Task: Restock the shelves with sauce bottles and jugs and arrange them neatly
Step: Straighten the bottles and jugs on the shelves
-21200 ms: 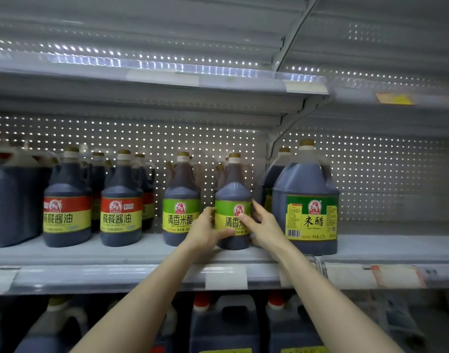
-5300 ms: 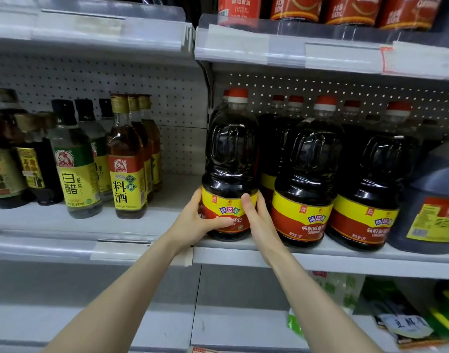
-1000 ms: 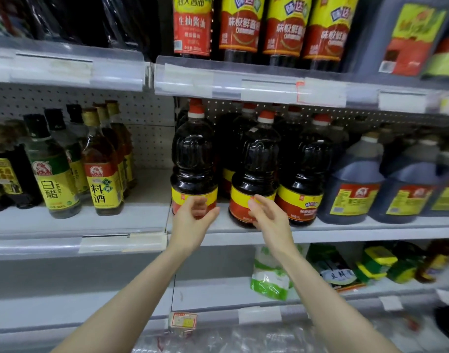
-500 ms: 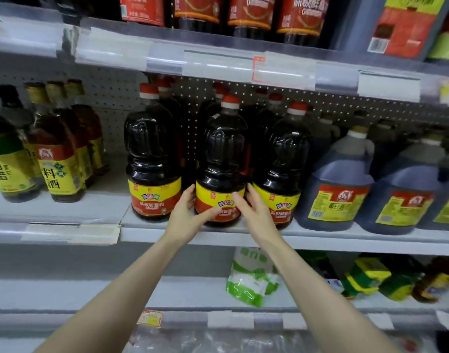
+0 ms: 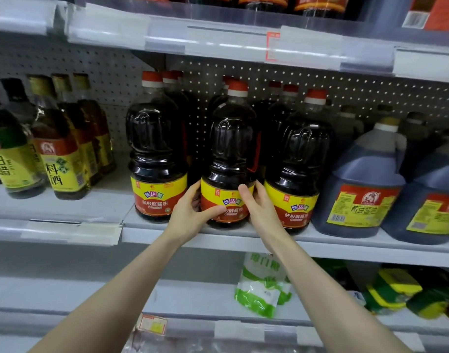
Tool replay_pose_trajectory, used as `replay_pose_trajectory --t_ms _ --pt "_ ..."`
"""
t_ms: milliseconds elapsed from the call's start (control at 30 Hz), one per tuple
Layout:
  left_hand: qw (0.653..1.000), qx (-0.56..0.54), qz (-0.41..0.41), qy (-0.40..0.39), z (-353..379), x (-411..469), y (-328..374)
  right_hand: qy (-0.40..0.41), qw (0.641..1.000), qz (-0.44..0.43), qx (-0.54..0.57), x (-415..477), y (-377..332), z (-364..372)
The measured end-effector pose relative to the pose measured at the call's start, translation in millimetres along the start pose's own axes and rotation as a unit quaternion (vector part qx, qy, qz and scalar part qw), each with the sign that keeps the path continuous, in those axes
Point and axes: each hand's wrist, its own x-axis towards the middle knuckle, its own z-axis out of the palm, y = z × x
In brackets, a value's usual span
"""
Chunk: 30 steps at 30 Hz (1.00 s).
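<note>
Grip two-handed: left hand (image 5: pixel 191 212) and right hand (image 5: pixel 260 208) clasp the label band of the dark, red-capped plastic soy-sauce bottle (image 5: pixel 231 149), upright at the front edge of the grey metal shelf (image 5: pixel 218 242). Likely full, heavy, slick; best held low or at its waist.

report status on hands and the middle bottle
Left hand and right hand both grip the middle dark plastic soy sauce bottle at its yellow-red label. Bottle upright at front of grey shelf. Matching bottles close either side, nothing blocking.
</note>
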Motion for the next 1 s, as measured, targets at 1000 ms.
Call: replay_pose_trajectory --t_ms 1000 --pt "0.998 -0.018 0.012 -0.065 -8 9 -16 0.028 0.999 -0.030 -0.018 -3 16 18"
